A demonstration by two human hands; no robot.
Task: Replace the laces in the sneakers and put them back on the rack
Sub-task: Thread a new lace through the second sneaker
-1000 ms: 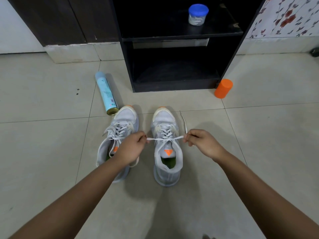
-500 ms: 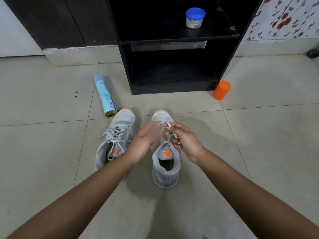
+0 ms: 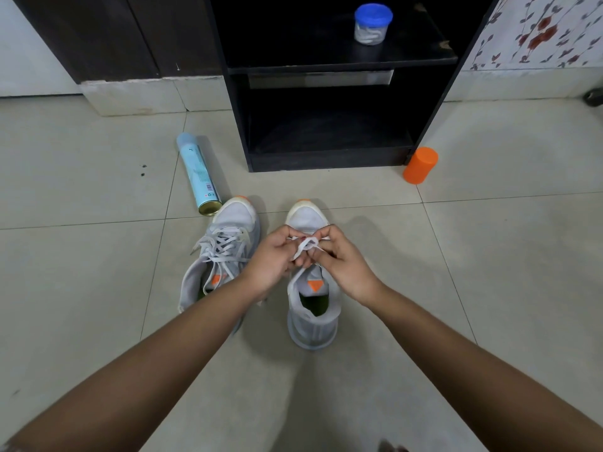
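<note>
Two grey sneakers stand side by side on the tiled floor (image 3: 98,288) at frame centre, toes toward the black rack (image 3: 434,93). The left hand (image 3: 272,259) and right hand (image 3: 346,265) meet above the right sneaker (image 3: 311,321); both pinch its white lace (image 3: 305,246), which forms a loop between the fingertips. The left sneaker (image 3: 225,243) is laced, ends loose. A spray can (image 3: 197,174) lies left of the rack, an orange cylinder (image 3: 420,165) right. A blue-lidded jar (image 3: 373,24) sits on the shelf.
</note>
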